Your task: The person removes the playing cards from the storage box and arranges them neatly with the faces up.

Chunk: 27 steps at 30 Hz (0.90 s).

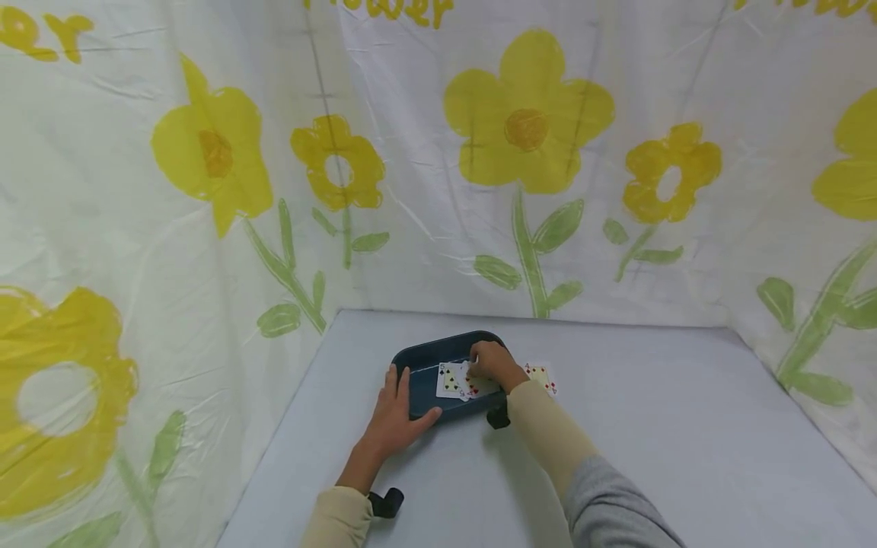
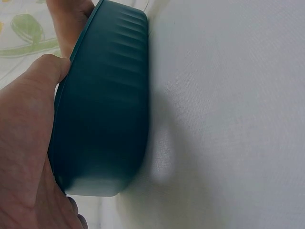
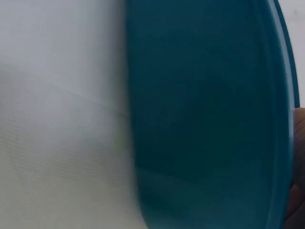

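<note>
A dark teal tray [image 1: 425,355] with rounded corners sits on the white table. My left hand [image 1: 393,422] grips its left end, thumb on the near rim and fingers along the left side; the left wrist view has the thumb against the tray's rim [image 2: 71,114]. Inside lie a five of spades [image 1: 448,382] and overlapping red-suited playing cards [image 1: 482,388]. My right hand [image 1: 495,363] reaches over the right end, its bent fingertips pinching at a card there, partly hidden by the hand. The right wrist view is filled mostly by the tray's outer wall [image 3: 205,114].
Right of the tray, partly behind my right wrist, a four of diamonds [image 1: 541,377] and other card edges lie on the table [image 1: 658,426]. A white curtain with yellow flowers [image 1: 411,251] stands behind the table. Black wrist cameras [image 1: 387,503] hang under both wrists.
</note>
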Tool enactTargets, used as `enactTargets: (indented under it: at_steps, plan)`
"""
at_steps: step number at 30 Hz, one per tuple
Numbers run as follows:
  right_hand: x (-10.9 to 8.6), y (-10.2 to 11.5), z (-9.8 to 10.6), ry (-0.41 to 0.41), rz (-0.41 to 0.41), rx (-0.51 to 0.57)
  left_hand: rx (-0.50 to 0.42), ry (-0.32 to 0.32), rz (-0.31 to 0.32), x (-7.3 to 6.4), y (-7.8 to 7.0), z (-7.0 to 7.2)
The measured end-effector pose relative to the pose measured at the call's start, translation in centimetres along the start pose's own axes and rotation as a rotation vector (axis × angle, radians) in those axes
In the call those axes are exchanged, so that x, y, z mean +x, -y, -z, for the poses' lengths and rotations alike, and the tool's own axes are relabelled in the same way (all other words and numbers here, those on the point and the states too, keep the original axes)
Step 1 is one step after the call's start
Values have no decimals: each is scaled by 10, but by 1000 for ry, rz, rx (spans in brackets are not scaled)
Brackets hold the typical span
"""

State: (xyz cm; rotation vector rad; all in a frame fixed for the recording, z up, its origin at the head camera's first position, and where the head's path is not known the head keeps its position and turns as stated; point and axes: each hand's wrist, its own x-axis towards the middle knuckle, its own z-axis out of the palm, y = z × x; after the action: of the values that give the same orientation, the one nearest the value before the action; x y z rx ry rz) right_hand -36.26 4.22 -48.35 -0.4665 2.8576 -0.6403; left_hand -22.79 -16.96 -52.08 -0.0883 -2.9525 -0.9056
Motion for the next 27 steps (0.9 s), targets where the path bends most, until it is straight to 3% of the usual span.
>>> enactTargets:
  at_steps: [12,27]
  plan:
    - [0,-4,-4,114,18,-76,11,-6,-16,1,-1,0]
    - [4,-8,-18,59,0,-83,14,8,1,0,-1,0]
